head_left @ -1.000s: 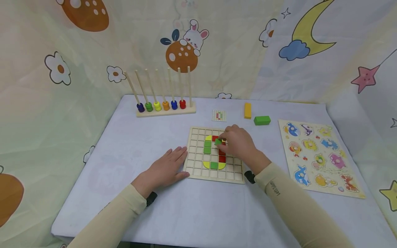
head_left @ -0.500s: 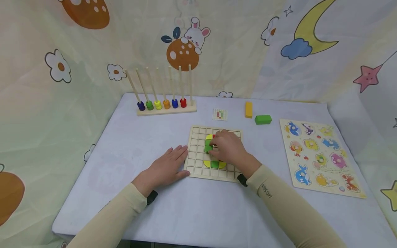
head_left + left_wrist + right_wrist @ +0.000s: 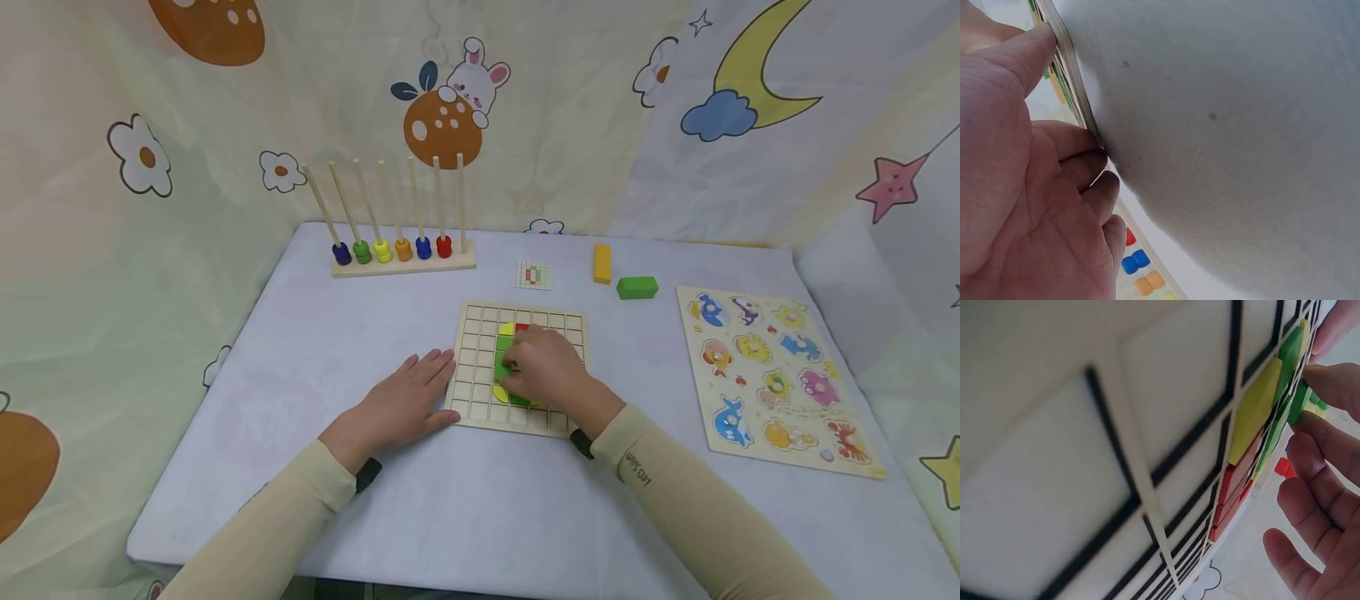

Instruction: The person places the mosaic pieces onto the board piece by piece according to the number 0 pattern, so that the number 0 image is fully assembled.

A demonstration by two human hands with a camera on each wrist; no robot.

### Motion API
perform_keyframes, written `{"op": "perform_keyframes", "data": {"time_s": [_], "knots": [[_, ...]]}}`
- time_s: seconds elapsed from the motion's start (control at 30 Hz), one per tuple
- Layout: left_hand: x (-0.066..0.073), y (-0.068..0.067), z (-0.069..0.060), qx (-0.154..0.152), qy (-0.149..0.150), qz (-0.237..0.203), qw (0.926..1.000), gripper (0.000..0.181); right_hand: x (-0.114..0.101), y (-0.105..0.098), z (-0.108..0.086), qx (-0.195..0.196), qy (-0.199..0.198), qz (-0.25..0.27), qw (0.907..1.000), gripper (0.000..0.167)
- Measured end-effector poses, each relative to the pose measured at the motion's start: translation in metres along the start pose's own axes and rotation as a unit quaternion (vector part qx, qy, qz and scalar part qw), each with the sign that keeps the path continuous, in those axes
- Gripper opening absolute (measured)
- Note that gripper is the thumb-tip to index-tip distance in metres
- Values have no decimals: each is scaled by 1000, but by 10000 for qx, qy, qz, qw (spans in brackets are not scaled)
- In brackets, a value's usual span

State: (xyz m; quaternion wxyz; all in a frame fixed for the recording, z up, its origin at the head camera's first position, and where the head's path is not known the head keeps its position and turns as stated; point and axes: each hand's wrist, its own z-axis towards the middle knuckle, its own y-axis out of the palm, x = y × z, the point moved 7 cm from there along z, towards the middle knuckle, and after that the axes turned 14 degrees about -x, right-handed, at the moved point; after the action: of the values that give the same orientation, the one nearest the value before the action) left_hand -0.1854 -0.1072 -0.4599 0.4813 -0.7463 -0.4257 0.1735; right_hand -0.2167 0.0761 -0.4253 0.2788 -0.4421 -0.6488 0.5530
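A square wooden grid board (image 3: 471, 350) lies on the table with red, green and yellow tiles set in some of its cells. My left hand (image 3: 397, 407) rests flat at the board's left edge, thumb and fingertips touching it. Over the middle of the board, my right hand (image 3: 551, 367) pinches a small green tile (image 3: 1299, 401) between thumb and index finger, low at the left column of green tiles (image 3: 503, 343). The right wrist view shows red tiles (image 3: 1227, 497) and a yellow tile (image 3: 1256, 412) in the grid. From the head, my right hand hides most red tiles.
Behind the board lies a small pattern card (image 3: 533, 275). An orange block (image 3: 602, 263) and a green block (image 3: 637, 287) are right of it. A peg stand with coloured beads (image 3: 405, 267) stands back left, an animal puzzle board (image 3: 780, 379) at the right.
My right hand has moved left and slightly toward me, bringing the green tile from the board's upper middle down to the left column. My left hand has stayed at the edge.
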Motion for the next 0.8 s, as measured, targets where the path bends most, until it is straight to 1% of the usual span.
{"op": "perform_keyframes", "data": {"time_s": [0.27, 0.37, 0.67, 0.8], "knots": [[-1, 0, 1, -16, 4, -4, 10000, 90, -2, 1, -1, 44, -63, 100, 9999, 16], [-1, 0, 1, -26, -12, 5, 10000, 90, -2, 2, -1, 38, -46, 92, 9999, 18], [3, -3, -3, 61, 62, -118, 9999, 88, 0, 6, 0, -13, 35, 129, 9999, 18], [2, -2, -2, 50, 57, -160, 9998, 88, -1, 5, -1, 8, 36, 97, 9999, 18]]}}
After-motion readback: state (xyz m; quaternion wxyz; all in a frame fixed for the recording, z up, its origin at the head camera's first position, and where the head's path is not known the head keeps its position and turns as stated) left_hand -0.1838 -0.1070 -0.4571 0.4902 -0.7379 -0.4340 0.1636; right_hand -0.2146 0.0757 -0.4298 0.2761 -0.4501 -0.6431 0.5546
